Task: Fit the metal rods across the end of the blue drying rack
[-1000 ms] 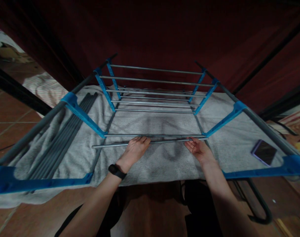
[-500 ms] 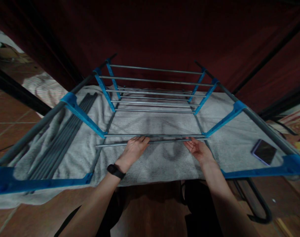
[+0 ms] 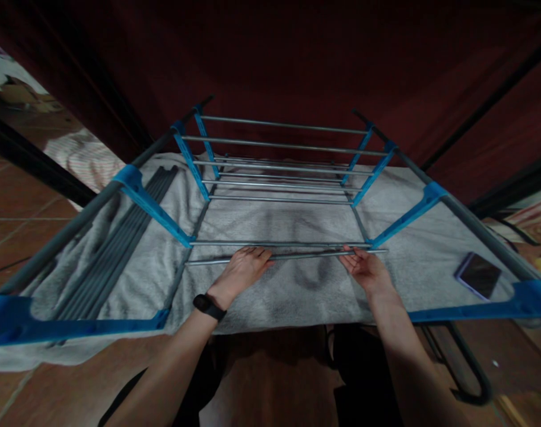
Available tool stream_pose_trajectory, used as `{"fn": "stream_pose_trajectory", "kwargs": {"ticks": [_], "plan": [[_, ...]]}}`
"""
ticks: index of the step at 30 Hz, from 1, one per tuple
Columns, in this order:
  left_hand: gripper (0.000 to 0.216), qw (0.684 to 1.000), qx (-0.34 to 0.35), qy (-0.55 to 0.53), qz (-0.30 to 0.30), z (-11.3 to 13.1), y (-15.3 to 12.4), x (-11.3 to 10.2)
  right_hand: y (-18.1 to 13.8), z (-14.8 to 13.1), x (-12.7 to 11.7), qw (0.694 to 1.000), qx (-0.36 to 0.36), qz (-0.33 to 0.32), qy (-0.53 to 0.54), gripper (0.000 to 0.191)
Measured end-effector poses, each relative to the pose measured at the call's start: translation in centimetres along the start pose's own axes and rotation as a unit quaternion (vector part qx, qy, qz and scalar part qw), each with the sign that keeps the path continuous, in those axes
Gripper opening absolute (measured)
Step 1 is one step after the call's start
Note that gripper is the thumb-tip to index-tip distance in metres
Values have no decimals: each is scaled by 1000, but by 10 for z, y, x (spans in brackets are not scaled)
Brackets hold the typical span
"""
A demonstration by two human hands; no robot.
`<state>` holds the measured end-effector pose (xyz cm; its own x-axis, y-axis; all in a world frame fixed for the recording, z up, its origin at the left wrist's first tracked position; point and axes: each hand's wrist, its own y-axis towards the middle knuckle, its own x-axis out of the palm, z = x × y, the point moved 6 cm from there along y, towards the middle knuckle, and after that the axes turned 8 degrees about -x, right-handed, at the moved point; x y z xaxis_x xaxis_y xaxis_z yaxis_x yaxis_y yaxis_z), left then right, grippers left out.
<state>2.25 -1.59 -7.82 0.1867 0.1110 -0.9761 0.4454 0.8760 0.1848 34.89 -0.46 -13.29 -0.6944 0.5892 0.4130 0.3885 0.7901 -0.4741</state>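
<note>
A loose grey metal rod (image 3: pixel 297 256) lies across the front of a drying rack with blue plastic brackets (image 3: pixel 150 204) and grey rails. My left hand (image 3: pixel 244 270), with a black band on its wrist, has its fingers curled over the rod left of centre. Near the rod's right end my right hand (image 3: pixel 366 267) grips it, just below the front right bracket (image 3: pixel 406 216). The rod runs just under the rack's nearest fixed rail (image 3: pixel 279 243).
A grey towel (image 3: pixel 274 290) lies under the rack. Several spare dark rods (image 3: pixel 119 237) lie on it at the left. A phone (image 3: pixel 477 274) rests on the towel at the right. Dark red curtain behind; tiled floor around.
The loose rod has slid to the right: its left end has drawn in toward the left bracket and its right end now sticks out past the right one. Both hands shifted slightly right.
</note>
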Motion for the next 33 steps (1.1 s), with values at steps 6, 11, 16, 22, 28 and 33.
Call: {"fn": "stream_pose_trajectory", "kwargs": {"ticks": [6,11,16,22,28,33], "plan": [[21,1000,9,16,0,2,2,2,4,3,-2,1000,15,-7,-11,21],[14,1000,-5,29,0,1,4,1,8,7,-6,1000,22,-6,-11,18],[8,999,-19,31,-11,1,3,-2,7,7,-6,1000,16,1,-9,19],[11,999,-19,28,-8,0,3,-1,5,6,-4,1000,10,12,-2,22],[19,1000,-4,14,3,0,2,1,4,3,-5,1000,-1,16,3,24],[17,1000,-2,19,-5,0,2,2,3,1,-6,999,0,36,-11,26]]}}
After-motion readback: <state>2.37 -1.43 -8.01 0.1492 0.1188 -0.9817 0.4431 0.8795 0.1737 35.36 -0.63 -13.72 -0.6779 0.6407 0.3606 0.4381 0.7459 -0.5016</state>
